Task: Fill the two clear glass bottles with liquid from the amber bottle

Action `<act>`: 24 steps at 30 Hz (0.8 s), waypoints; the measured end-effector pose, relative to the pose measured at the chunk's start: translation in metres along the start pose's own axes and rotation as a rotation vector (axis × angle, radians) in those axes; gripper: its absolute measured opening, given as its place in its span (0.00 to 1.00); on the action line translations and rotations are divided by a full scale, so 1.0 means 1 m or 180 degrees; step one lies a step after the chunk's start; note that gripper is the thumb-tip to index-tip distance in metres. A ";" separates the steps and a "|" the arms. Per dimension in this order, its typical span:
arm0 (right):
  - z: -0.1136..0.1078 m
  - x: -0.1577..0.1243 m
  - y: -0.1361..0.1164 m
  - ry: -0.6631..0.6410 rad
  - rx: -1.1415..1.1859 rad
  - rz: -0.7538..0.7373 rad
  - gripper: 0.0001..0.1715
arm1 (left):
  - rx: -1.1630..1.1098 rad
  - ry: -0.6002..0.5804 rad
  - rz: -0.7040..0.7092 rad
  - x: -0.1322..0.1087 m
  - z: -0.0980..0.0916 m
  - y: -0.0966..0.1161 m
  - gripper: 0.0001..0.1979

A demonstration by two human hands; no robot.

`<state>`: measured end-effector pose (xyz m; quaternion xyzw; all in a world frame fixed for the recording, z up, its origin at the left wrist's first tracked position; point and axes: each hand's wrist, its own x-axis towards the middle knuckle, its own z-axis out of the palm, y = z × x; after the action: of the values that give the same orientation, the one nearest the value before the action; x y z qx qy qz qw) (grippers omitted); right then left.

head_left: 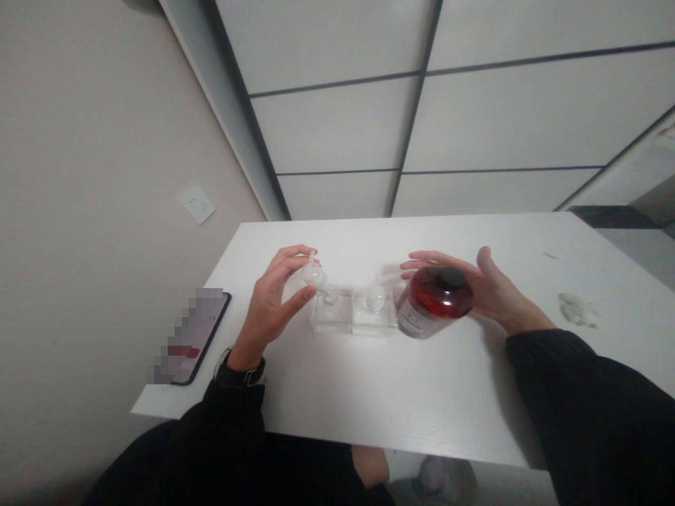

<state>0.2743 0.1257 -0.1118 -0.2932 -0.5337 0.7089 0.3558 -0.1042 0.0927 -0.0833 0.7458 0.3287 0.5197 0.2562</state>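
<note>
Two small clear square bottles stand side by side on the white table (422, 393): the left bottle (331, 313) and the right bottle (374, 313). My left hand (271, 302) pinches a small clear round cap (312, 273) just above the left bottle. A dark red bottle (433, 301) with a black cap stands right of the pair. My right hand (482, 284) has its fingers stretched out behind and beside the red bottle; whether it touches the bottle I cannot tell.
A phone (193, 337) lies at the table's left edge. A crumpled pale smear or tissue (579, 309) sits on the table at the right. A wall socket (196, 204) is on the wall to the left.
</note>
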 end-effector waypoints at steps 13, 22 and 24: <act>0.010 -0.003 -0.008 0.0113 -0.0046 0.0073 0.48 | -0.0115 0.0285 0.0033 0.005 0.005 0.008 0.18; 0.011 -0.002 -0.008 0.0214 -0.0103 0.0071 0.48 | -0.0075 0.0301 -0.0047 0.005 0.004 0.010 0.17; 0.011 -0.002 -0.009 0.0216 -0.0091 0.0090 0.48 | -0.0003 0.0242 -0.0060 0.005 0.004 0.010 0.16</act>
<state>0.2680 0.1194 -0.1004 -0.3297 -0.5272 0.6958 0.3595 -0.0970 0.0899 -0.0748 0.7223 0.3449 0.5454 0.2487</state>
